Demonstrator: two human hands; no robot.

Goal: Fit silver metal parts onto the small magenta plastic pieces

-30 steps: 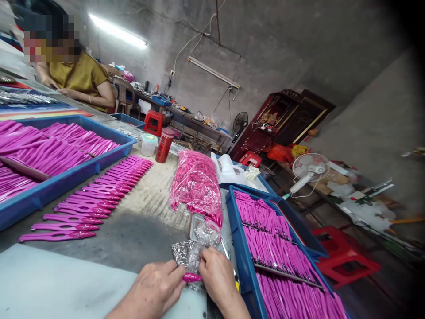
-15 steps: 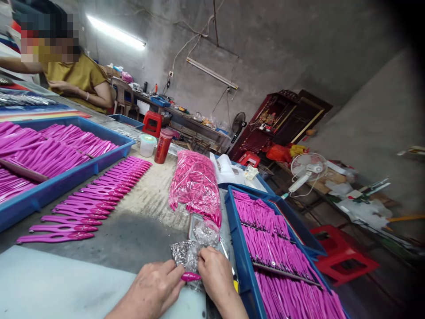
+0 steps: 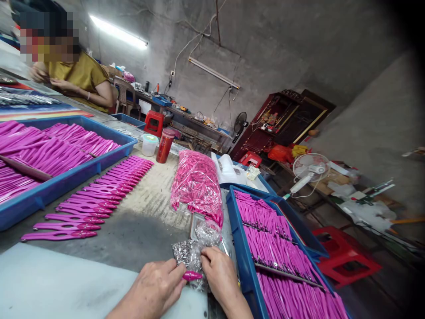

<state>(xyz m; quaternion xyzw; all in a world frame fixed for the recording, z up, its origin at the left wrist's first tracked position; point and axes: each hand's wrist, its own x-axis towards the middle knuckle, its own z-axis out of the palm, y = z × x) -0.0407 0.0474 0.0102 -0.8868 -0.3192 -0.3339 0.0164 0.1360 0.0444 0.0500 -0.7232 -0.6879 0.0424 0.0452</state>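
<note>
My left hand (image 3: 154, 288) and my right hand (image 3: 222, 278) meet at the bottom middle of the view. Between them is a small pink plastic piece (image 3: 191, 276), pinched by my left fingers, with my right fingertips closed at its other end. Just behind the hands lies a clear bag of small silvery metal parts (image 3: 189, 252). A row of long magenta plastic handles (image 3: 99, 195) lies spread on the table to the left.
A blue tray of magenta handles (image 3: 247, 266) stands at my right, another blue tray (image 3: 66, 181) at far left. A plastic bag of pink pieces (image 3: 197, 184), a red cup (image 3: 164, 145) and a lidded tub (image 3: 149, 144) sit behind. A person in a mustard shirt (image 3: 83, 75) works far left.
My hands stay together on the pink piece, shifting only slightly. The person at the far left has drawn both hands in close.
</note>
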